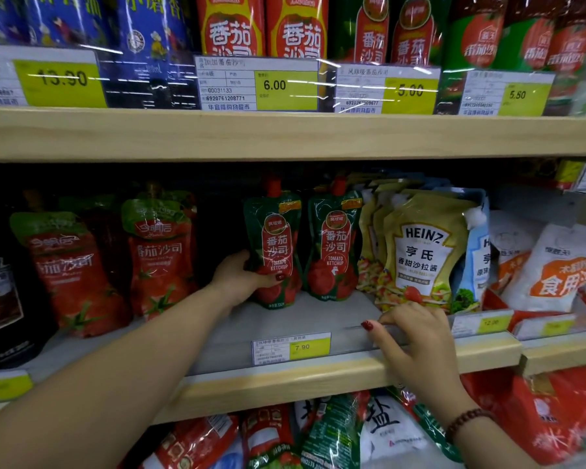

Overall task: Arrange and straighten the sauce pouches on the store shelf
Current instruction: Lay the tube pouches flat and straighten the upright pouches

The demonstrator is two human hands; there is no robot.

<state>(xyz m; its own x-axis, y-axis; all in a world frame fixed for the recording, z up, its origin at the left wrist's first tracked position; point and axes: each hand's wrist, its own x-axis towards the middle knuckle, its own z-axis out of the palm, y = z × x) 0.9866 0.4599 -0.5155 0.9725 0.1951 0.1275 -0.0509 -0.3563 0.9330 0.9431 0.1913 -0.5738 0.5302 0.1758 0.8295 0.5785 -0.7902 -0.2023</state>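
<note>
Left hand (241,279) curls round the lower side of a green ketchup pouch (276,238) standing upright mid-shelf, thumb across its front. Right hand (416,336) rests loose-fingered on the shelf lip (285,377), holding nothing, just before the yellow Heinz pouch (423,252). 1 matching green pouch (334,245) stands just beside the held one. Red pouches (159,252) lean at left.
</note>
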